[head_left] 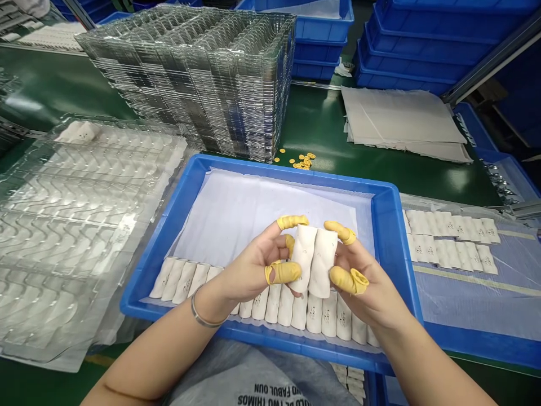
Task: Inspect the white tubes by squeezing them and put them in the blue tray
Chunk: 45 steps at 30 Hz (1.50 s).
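Left hand (249, 270), right hand (366, 285), both clamped on two creased white rolls (303, 259), upright, touching

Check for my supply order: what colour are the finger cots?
Yellow finger cots, in the head view.

Two white padded rolls (315, 260), upright, side by side, touching, lightly creased

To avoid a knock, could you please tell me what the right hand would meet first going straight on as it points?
The right hand points forward and left over the white sheet, so the first thing is probably the tray's far blue rim, though depth is unclear.
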Available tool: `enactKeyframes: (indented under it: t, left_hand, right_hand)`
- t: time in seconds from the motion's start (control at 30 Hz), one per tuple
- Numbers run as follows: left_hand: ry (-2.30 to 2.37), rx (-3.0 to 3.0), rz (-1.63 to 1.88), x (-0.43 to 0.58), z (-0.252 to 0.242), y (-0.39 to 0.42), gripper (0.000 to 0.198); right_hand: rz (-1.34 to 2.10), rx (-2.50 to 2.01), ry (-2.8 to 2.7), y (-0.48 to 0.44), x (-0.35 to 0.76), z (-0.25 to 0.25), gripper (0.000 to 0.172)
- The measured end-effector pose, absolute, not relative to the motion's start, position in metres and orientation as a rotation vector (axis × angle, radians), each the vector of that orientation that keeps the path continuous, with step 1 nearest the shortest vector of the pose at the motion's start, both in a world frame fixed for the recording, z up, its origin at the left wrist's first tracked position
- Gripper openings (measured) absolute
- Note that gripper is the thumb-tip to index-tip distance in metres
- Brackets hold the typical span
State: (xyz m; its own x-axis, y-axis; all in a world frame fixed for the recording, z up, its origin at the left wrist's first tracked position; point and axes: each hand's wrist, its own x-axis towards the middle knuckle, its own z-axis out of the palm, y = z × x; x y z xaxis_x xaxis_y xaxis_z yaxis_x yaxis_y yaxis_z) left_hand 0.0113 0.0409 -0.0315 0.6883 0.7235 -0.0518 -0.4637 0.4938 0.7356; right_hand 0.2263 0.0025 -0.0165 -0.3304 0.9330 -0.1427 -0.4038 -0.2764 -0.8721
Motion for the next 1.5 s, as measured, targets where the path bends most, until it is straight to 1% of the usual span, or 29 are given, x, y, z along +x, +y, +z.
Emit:
enactKeyframes:
  t: [0.2,0.4,0.6,0.7,0.83,0.97,1.17,1.27,1.37,1.5]
  left_hand:
    - [0.426,0.740,0.717,0.010,-0.030,0.041,0.071]
    - [0.420,0.719,0.739,0.010,-0.027,0.042,0.071]
    - [0.396,0.730,0.777,0.012,-0.025,0.042,0.060]
    - [0.425,0.766,0.810,0.013,-0.026,0.041,0.062]
    - [0.429,0.764,0.759,0.012,-0.028,0.040,0.066]
    - [0.399,0.753,0.751,0.010,-0.029,0.040,0.063]
    - [0.406,0.879,0.776,0.012,-0.031,0.038,0.054]
    - [0.430,0.948,0.785,0.013,-0.033,0.037,0.052]
    - [0.392,0.918,0.788,0.013,-0.034,0.037,0.053]
    - [0.362,0.814,0.783,0.011,-0.032,0.038,0.054]
  right_hand:
    - [1.793,-0.898,-0.866,0.003,0.229,-0.015,0.057]
    - [1.815,-0.930,-0.817,0.004,0.232,-0.010,0.060]
    - [1.796,-0.867,-0.863,0.004,0.229,-0.010,0.053]
    - [1.758,-0.900,-0.906,0.004,0.226,-0.013,0.056]
    - [1.794,-0.889,-0.925,0.003,0.226,-0.015,0.057]
    - [1.794,-0.882,-0.924,0.002,0.226,-0.014,0.057]
    - [1.757,-0.985,-0.868,0.002,0.225,-0.014,0.045]
    - [1.738,-1.051,-0.809,0.003,0.223,-0.018,0.044]
    - [1.764,-0.998,-0.792,0.004,0.221,-0.020,0.043]
    - [1.795,-0.852,-0.873,0.004,0.221,-0.019,0.054]
